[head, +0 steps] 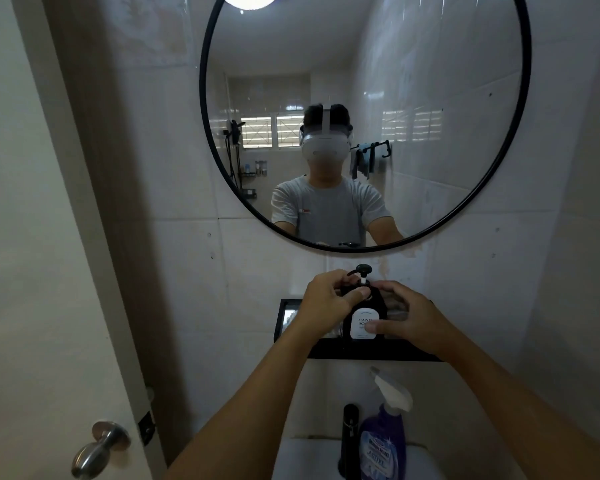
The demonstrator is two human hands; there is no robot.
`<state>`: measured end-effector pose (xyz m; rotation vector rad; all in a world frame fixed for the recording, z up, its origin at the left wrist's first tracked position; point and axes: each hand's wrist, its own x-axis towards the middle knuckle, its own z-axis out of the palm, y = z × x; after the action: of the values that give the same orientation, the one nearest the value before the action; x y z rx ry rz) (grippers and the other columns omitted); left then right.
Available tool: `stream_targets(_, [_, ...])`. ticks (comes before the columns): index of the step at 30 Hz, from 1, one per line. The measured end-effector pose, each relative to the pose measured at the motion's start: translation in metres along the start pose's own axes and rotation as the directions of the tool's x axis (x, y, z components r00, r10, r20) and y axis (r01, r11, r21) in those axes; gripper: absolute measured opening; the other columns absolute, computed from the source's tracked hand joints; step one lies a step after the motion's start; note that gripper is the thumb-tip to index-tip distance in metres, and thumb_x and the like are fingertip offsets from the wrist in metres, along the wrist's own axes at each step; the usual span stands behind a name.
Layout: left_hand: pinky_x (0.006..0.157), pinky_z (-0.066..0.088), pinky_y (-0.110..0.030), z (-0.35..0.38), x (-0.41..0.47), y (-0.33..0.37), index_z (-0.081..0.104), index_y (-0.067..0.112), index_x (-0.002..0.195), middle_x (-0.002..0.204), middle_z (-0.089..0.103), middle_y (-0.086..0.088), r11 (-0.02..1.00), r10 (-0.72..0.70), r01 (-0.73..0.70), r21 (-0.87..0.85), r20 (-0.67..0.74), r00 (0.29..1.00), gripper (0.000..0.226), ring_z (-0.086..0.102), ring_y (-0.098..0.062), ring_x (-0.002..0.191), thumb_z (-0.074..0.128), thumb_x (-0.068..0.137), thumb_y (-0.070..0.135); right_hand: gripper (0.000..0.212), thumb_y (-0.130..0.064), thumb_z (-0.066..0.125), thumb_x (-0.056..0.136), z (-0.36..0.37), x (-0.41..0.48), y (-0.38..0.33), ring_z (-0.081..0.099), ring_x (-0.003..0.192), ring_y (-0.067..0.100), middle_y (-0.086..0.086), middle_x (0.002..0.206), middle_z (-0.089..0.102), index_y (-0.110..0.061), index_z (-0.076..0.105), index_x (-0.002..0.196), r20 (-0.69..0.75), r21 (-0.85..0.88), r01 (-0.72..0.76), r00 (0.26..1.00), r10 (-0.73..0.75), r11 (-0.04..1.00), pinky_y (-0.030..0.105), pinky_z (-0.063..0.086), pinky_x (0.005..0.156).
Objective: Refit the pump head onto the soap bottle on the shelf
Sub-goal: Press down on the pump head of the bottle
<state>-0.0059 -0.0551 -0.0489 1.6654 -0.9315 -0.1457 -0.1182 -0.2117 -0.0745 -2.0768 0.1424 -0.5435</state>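
Note:
A dark soap bottle [378,301] with a white "HAND SOAP" label stands on the black wall shelf [368,351] below the mirror. Its black pump head [362,270] sits upright on top of the neck, white stem showing. My left hand [329,301] grips the collar at the base of the pump head, thumb across the front. My right hand [407,315] wraps the bottle's right side, thumb pressed on the label. Whether the collar is seated on the neck is hidden by my fingers.
A round black-framed mirror [525,98] hangs above the shelf. Below stand a purple spray bottle [385,434] with a white trigger, a black tap [350,434] and a white basin [305,459]. A door with a metal knob [99,448] is at the left.

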Motion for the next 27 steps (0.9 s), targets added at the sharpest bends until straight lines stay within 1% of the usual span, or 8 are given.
stream_targets(4, [0.100,0.053,-0.033,-0.032,0.011,0.012,0.070,0.010,0.119,0.116,0.074,-0.008,0.988,0.006,-0.021,0.150,0.105,0.994,0.027,0.068,-0.019,0.108,0.061,0.094,0.010,0.075,-0.018,0.088,0.070,-0.001,0.000,0.001,0.065,0.107,-0.003,-0.010,0.123,0.065,-0.024,0.052,0.136,-0.001,-0.004,0.000,1.000,0.000,1.000,0.020,0.059,0.086])
stream_targets(8, [0.085,0.052,-0.011,-0.064,0.028,0.044,0.065,0.016,0.128,0.122,0.067,-0.001,0.864,0.133,-0.229,0.448,0.235,0.963,0.043,0.063,-0.009,0.103,0.062,0.089,-0.003,0.077,-0.020,0.089,0.069,-0.002,0.000,0.003,0.064,0.113,0.002,-0.010,0.127,0.063,-0.025,0.053,0.137,0.002,-0.002,0.006,1.000,-0.006,1.000,0.028,0.059,0.092])
stream_targets(10, [0.083,0.054,-0.014,-0.069,0.034,0.063,0.065,0.018,0.129,0.126,0.065,0.000,0.782,0.160,-0.343,0.520,0.365,0.917,0.050,0.065,-0.010,0.103,0.065,0.086,-0.006,0.076,-0.019,0.088,0.070,-0.002,0.000,0.002,0.064,0.111,-0.002,-0.012,0.127,0.063,-0.027,0.052,0.136,0.006,-0.007,0.014,1.000,-0.014,1.000,0.023,0.059,0.088])
stream_targets(14, [0.087,0.059,-0.030,-0.061,0.040,0.092,0.065,0.020,0.130,0.135,0.062,-0.001,0.668,0.100,-0.481,0.568,0.572,0.814,0.056,0.068,-0.015,0.105,0.065,0.083,-0.010,0.074,-0.018,0.088,0.070,-0.001,-0.001,0.001,0.064,0.107,-0.007,-0.012,0.125,0.063,-0.027,0.052,0.134,0.001,-0.001,0.011,1.000,-0.011,1.000,0.016,0.058,0.082])
stream_targets(18, [0.087,0.055,-0.026,-0.049,0.045,0.100,0.070,0.024,0.124,0.129,0.067,0.000,0.569,0.055,-0.563,0.599,0.655,0.754,0.051,0.068,-0.014,0.106,0.061,0.084,-0.007,0.075,-0.017,0.088,0.070,-0.001,-0.001,0.000,0.064,0.106,-0.008,-0.012,0.123,0.064,-0.023,0.052,0.135,-0.002,0.011,0.004,1.000,-0.004,1.000,0.015,0.057,0.082])
stream_targets(23, [0.068,0.049,-0.005,-0.050,0.048,0.108,0.074,0.024,0.117,0.111,0.073,0.006,0.505,0.003,-0.576,0.643,0.666,0.746,0.049,0.065,0.013,0.082,0.057,0.085,-0.009,0.073,-0.016,0.088,0.070,0.000,0.000,0.000,0.065,0.105,-0.006,-0.014,0.121,0.064,-0.022,0.054,0.133,-0.005,0.019,0.009,1.000,-0.009,1.000,0.016,0.058,0.082])
stream_targets(25, [0.073,0.049,-0.006,-0.048,0.048,0.109,0.074,0.026,0.118,0.120,0.072,0.004,0.476,0.015,-0.596,0.647,0.672,0.741,0.049,0.067,-0.001,0.096,0.056,0.086,-0.008,0.072,-0.016,0.088,0.070,0.000,-0.001,0.000,0.065,0.105,-0.006,-0.014,0.121,0.065,-0.023,0.054,0.133,-0.006,0.020,0.012,1.000,-0.012,1.000,0.017,0.058,0.082])
stream_targets(27, [0.063,0.044,-0.003,-0.045,0.048,0.109,0.073,0.027,0.119,0.120,0.072,0.005,0.440,0.024,-0.614,0.655,0.675,0.738,0.047,0.068,-0.011,0.098,0.057,0.087,-0.004,0.072,-0.016,0.088,0.070,0.000,-0.001,0.000,0.065,0.105,-0.007,-0.014,0.122,0.064,-0.024,0.053,0.132,-0.004,0.021,0.012,1.000,-0.011,1.000,0.017,0.058,0.082])
